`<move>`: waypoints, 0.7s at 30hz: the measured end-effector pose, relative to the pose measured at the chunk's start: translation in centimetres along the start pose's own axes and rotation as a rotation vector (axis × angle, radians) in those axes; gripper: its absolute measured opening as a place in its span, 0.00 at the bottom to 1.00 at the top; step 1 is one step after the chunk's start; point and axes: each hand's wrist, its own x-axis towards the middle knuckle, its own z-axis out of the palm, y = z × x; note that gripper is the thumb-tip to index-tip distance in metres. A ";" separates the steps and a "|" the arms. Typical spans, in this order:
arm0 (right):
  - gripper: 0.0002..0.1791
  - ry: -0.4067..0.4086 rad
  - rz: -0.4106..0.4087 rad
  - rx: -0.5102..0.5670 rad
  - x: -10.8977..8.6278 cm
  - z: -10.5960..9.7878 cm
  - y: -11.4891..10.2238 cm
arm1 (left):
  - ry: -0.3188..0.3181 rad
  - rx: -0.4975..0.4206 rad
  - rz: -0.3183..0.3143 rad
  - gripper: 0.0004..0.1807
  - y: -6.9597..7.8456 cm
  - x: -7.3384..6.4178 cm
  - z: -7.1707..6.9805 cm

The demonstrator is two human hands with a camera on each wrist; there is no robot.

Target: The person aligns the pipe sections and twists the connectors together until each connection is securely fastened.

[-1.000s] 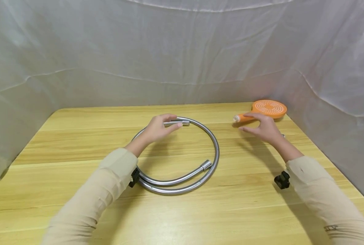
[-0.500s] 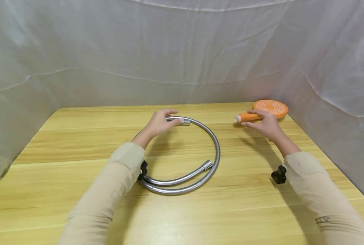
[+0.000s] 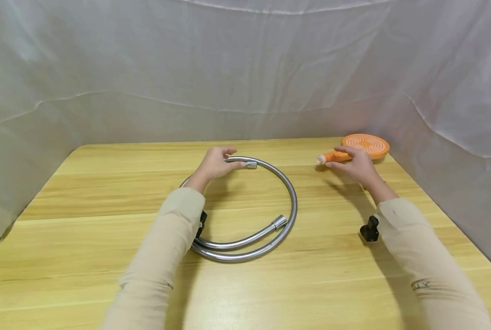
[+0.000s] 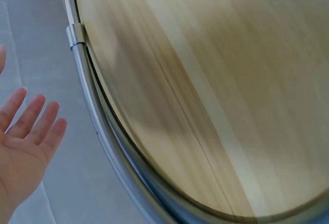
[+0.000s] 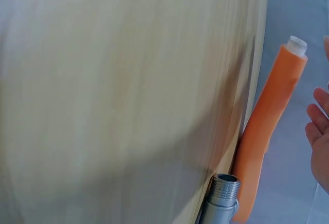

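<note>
A silver shower hose (image 3: 292,197) lies looped on the wooden table. My left hand (image 3: 214,165) hovers over its far side, thumb beside the metal end fitting (image 3: 251,164). In the left wrist view that hand (image 4: 25,154) has its fingers spread, apart from the hose (image 4: 103,126). An orange handheld shower head (image 3: 365,144) lies at the back right, spray face up. My right hand (image 3: 357,167) is held at its handle, thumb and fingers apart. The right wrist view shows the handle (image 5: 267,111) with its white threaded end, and the fingers (image 5: 321,118) off it.
A threaded metal fitting (image 5: 221,198) stands beside the shower head; my right hand and wrist mostly hide it in the head view. The hose's near end (image 3: 280,222) points right inside the loop. Grey cloth (image 3: 245,68) hangs behind and along both sides of the table.
My left forearm has swung right, and the left hand has shifted slightly back over the hose end. The right hand has moved a little farther along the handle. Hose and shower head have stayed put.
</note>
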 end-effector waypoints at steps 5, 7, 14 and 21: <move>0.34 -0.025 0.004 -0.009 0.6 0.3 -0.2 | -0.021 0.038 -0.008 0.31 -0.7 0.8 0.4; 0.33 -0.029 0.005 -0.026 0.8 0.5 -0.3 | -0.004 0.063 0.013 0.31 -1.1 1.1 0.6; 0.32 -0.062 -0.026 -0.060 1.1 0.9 -0.6 | -0.025 0.157 -0.012 0.28 -1.2 1.6 0.7; 0.31 -0.062 -0.050 -0.076 1.1 1.1 -0.7 | -0.040 0.205 -0.031 0.28 -1.0 1.7 0.7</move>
